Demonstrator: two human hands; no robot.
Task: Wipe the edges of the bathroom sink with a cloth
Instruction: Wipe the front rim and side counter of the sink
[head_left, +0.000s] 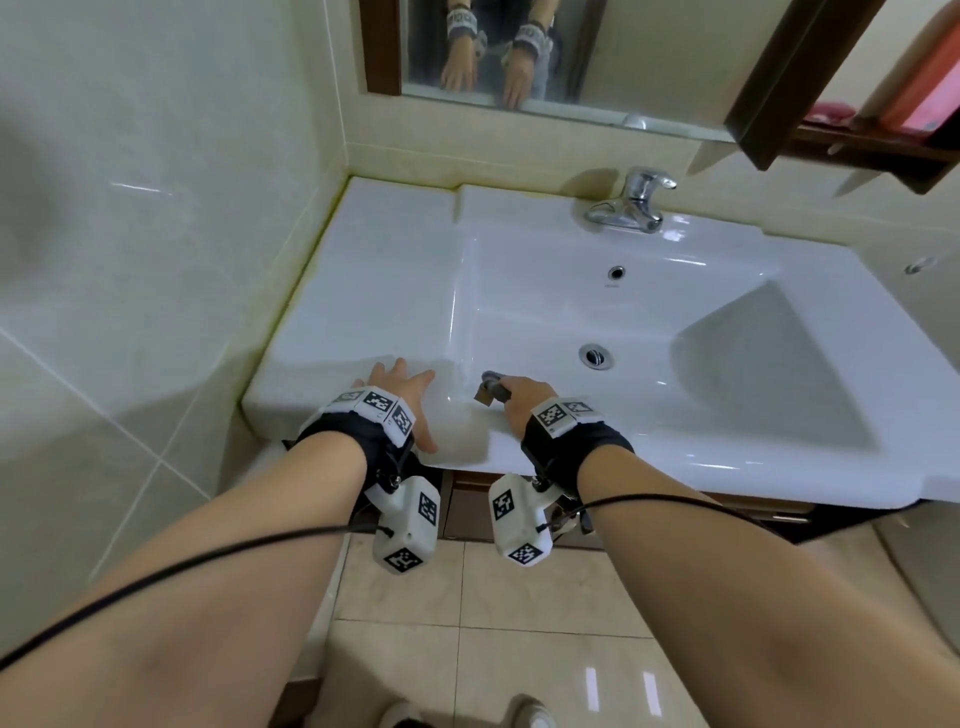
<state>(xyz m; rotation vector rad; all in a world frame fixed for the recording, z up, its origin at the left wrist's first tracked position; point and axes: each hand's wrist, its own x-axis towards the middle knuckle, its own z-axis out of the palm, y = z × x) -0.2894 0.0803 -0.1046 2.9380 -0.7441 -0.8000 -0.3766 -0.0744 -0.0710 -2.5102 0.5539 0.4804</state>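
Observation:
A white ceramic bathroom sink (395, 270) fills the middle of the view, with a wide flat ledge on its left and a basin on its right. My left hand (402, 397) lies flat, fingers spread, on the front left ledge. My right hand (519, 405) rests on the front rim of the basin, closed around a small grey-purple cloth (491, 387) with a brown tag. Only a bunched bit of the cloth shows past my fingers. Both wrists wear black bands with coded markers.
A chrome tap (631, 205) stands at the back rim, above the overflow hole (616, 271) and drain (596, 356). A mirror (649, 62) hangs above, a dark wooden shelf (878, 150) at upper right. Tiled wall (156, 234) runs tight along the sink's left side.

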